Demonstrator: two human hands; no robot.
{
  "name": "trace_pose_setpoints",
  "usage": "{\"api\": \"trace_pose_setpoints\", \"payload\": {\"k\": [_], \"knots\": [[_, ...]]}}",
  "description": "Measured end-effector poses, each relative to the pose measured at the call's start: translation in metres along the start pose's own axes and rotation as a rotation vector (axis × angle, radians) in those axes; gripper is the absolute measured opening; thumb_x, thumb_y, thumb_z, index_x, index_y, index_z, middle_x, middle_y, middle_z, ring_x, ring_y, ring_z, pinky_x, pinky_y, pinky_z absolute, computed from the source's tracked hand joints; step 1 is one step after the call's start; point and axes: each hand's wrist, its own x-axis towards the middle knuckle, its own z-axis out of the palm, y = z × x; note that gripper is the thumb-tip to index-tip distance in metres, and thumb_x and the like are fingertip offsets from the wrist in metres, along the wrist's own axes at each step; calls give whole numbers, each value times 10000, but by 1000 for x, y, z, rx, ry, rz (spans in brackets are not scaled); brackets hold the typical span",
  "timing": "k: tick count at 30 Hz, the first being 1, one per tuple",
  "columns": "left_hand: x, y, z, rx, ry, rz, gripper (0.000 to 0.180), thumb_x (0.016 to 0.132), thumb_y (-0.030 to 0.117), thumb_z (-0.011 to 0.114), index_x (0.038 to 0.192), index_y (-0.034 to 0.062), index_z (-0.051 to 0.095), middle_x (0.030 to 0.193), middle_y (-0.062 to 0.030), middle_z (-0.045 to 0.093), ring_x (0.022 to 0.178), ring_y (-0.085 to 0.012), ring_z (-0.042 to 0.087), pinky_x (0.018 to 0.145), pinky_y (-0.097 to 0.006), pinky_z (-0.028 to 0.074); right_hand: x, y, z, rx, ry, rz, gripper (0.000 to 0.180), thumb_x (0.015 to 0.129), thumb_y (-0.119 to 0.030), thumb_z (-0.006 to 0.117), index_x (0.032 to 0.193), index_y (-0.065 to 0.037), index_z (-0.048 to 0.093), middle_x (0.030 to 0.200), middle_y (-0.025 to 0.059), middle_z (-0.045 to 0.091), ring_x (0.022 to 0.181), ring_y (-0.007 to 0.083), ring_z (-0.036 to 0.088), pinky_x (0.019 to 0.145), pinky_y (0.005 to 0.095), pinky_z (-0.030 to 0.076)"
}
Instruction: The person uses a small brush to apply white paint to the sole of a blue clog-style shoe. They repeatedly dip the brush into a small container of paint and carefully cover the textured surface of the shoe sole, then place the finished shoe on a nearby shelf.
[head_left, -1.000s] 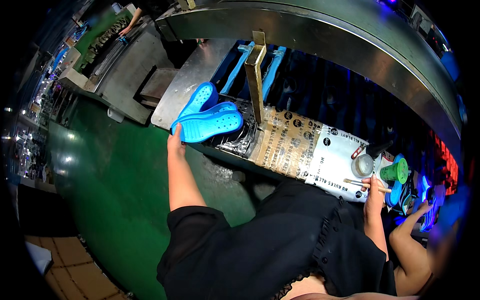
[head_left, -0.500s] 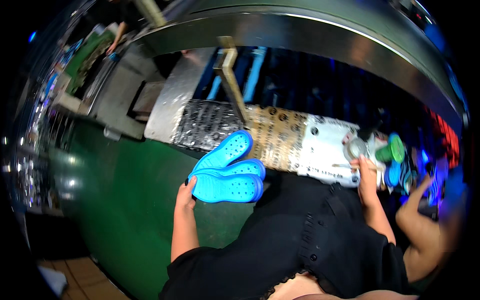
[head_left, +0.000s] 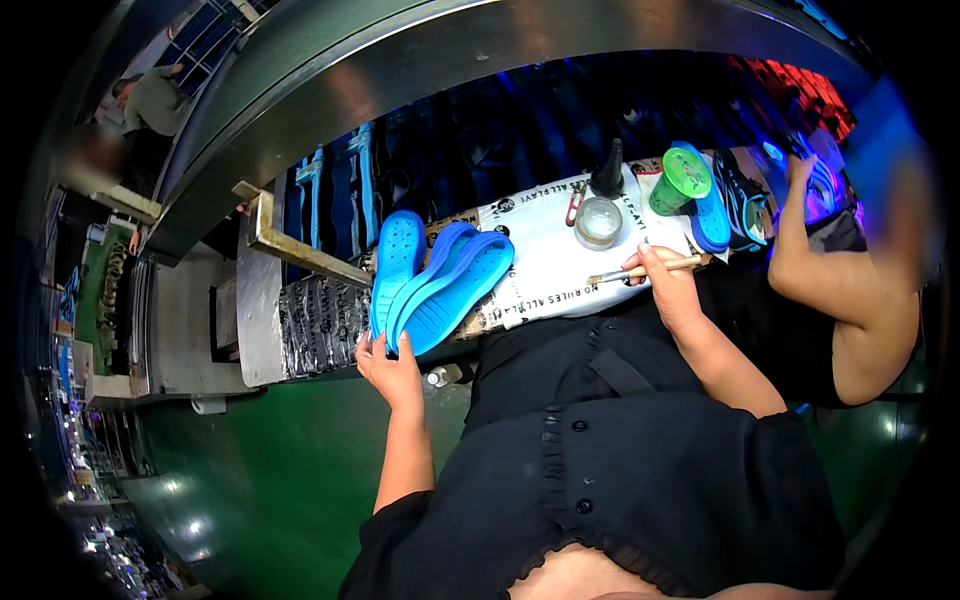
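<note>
My left hand (head_left: 390, 374) grips the heel ends of a fan of light-blue shoe soles (head_left: 458, 290), with darker blue rims and small holes in the toe area. Their toe ends lie over the wrapped bench edge, pointing away from me. Between the fingers of my right hand (head_left: 668, 285) is a slim wooden-handled brush (head_left: 610, 277), its bristles pointing left just above a white printed sheet (head_left: 540, 265). Beyond that hand stand a round clear jar (head_left: 598, 223) and a black tapered bottle (head_left: 608, 172).
A green cup (head_left: 684, 178) stands by another blue sole (head_left: 712, 222) and a dark sandal at the right. Behind the bench edge, a conveyor (head_left: 450, 145) carries dark straps. A metal bracket (head_left: 300, 250) juts in at the left. A co-worker's arm (head_left: 820, 260) is close on the right.
The view has swung left. My left hand has brought the soles from over the floor to the bench edge. The brush remains in my right hand, now left of and nearer than the jar.
</note>
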Motion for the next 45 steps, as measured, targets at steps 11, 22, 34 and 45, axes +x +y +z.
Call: {"api": "trace_pose_setpoints", "payload": {"k": [11, 22, 34, 45], "knots": [[-26, 39, 28, -906, -773, -753, 450, 857, 63, 542, 1284, 8, 414, 1034, -145, 530, 776, -195, 590, 623, -292, 520, 19, 9, -12, 71, 33, 22, 319, 934, -263, 537, 801, 2, 656, 746, 51, 631, 656, 100, 543, 625, 233, 448], [20, 61, 55, 121, -665, 183, 212, 757, 128, 582, 933, 8, 578, 783, -138, 591, 731, -311, 591, 669, -401, 473, 82, 22, -27, -366, 63, -213, 248, 876, -234, 586, 821, -4, 661, 772, 104, 641, 723, 208, 608, 640, 308, 464], [15, 63, 68, 101, -720, 164, 193, 780, 161, 552, 896, 11, 515, 713, -176, 606, 642, -344, 598, 602, -432, 461, 111, 57, -14, -620, 7, -253, 205, 765, -246, 659, 728, -44, 666, 707, 106, 635, 641, 308, 606, 575, 353, 467], [23, 42, 75, -868, -1096, -567, 270, 862, 164, 552, 1052, -23, 512, 688, -31, 566, 464, -103, 473, 405, -237, 384, 99, 56, -23, -482, 64, -178, 271, 855, -291, 628, 775, -35, 672, 749, 82, 638, 674, 209, 600, 621, 296, 457]]}}
